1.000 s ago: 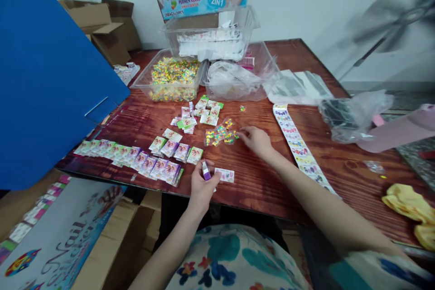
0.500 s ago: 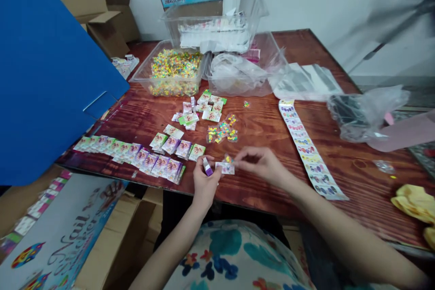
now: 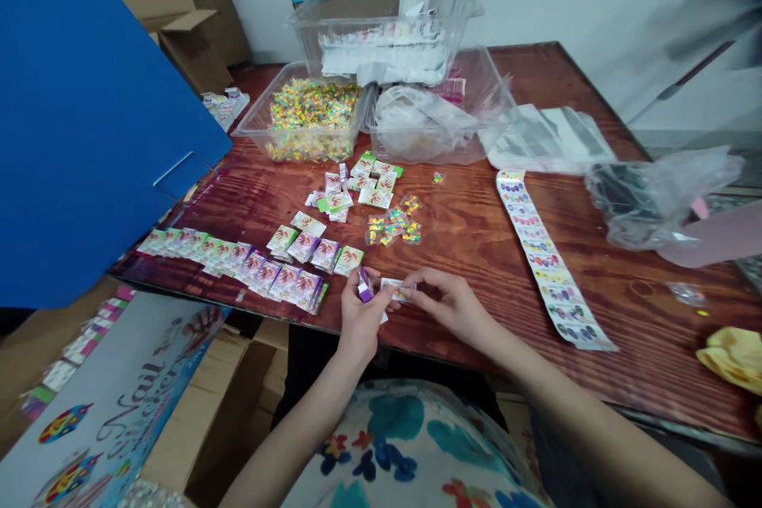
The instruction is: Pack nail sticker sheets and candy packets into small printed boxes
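Near the table's front edge, my left hand (image 3: 360, 316) is closed round a small purple-and-white box (image 3: 365, 286). Its thumb and fingers also hold the left end of a small printed sticker strip (image 3: 390, 286). My right hand (image 3: 448, 300) pinches the strip's other end; a candy sachet seen there earlier is now mostly hidden by the fingers. Clear sachets of coloured candy (image 3: 393, 226) lie just beyond the hands. To the left are rows of small purple and green printed packets (image 3: 286, 283), and a loose heap of similar packets (image 3: 375, 182) sits farther back.
A clear tub of wrapped candy (image 3: 247, 127) stands at the back beside tubs of paper strips (image 3: 381, 59) and plastic bags (image 3: 417, 123). A long sticker strip (image 3: 544, 262) lies at right. A blue panel (image 3: 101, 143) leans in from the left; cardboard boxes (image 3: 202, 48) stand behind it.
My right hand has moved slightly left and closed in on the short strip, covering the candy sachet. The purple box has tilted in my left hand. The whole view has shifted slightly.
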Motion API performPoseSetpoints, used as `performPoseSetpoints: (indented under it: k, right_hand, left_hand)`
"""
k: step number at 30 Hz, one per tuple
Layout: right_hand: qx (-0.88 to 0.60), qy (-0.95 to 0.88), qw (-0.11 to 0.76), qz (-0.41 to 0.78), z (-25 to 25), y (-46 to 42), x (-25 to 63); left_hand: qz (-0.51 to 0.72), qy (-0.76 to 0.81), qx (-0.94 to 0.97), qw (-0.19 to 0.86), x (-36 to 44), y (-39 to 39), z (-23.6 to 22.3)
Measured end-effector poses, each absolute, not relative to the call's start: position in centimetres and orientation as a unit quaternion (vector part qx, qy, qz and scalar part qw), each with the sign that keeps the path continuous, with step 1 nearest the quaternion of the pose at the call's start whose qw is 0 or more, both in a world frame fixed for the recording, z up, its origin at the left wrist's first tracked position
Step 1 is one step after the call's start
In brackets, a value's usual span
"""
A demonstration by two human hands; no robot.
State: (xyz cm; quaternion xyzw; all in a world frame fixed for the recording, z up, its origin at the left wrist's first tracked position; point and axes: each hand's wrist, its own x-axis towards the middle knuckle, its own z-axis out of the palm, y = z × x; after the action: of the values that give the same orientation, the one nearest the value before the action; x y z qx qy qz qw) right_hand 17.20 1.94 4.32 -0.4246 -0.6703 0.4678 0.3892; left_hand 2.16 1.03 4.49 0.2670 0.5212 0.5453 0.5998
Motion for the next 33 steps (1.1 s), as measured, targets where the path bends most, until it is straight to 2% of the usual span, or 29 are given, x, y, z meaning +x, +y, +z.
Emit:
performPoseSetpoints:
  k: [2, 5, 8, 11, 13, 16, 20, 28, 33]
  right_hand:
    - [-0.440, -0.584, 0.436, 0.524, 3.5, 1.6, 16.6]
    - [-0.473, -0.515, 0.486, 0.524, 2.8, 1.3, 16.4]
    - [-0.508, -0.493, 0.519, 0.480, 3.8, 1.2, 17.1]
    - [-0.499, -0.543, 0.531, 0.417, 5.7, 1.2, 17.6]
    - [-0.468, -0.628, 0.501, 0.369, 6.8, 1.1, 17.5]
    - [-0.416, -0.742, 0.410, 0.329, 7.4, 1.3, 17.4]
    - [-0.411, -0.796, 0.316, 0.312, 7.2, 2.0, 17.8]
    - [-0.444, -0.792, 0.308, 0.283, 6.9, 2.2, 17.7]
    - [-0.439, -0.812, 0.342, 0.174, 6.3, 0.9, 17.6]
  left_hand:
    - [0.553, 0.518, 0.253, 0.602, 2.4, 1.0, 4.3]
    - [0.519, 0.539, 0.326, 0.577, 2.1, 0.9, 3.9]
    - [0.437, 0.599, 0.483, 0.466, 1.4, 0.7, 3.4]
    - [0.381, 0.625, 0.588, 0.343, 0.9, 0.4, 2.9]
    - [0.366, 0.612, 0.638, 0.292, 0.8, 0.1, 2.6]
    - [0.337, 0.586, 0.701, 0.226, 0.6, -0.3, 2.4]
    - [0.270, 0.551, 0.775, 0.152, 0.3, -0.7, 2.5]
    - [0.314, 0.559, 0.751, 0.159, 1.1, -1.4, 1.8]
    - [0.326, 0.569, 0.730, 0.194, 1.8, -1.4, 2.0]
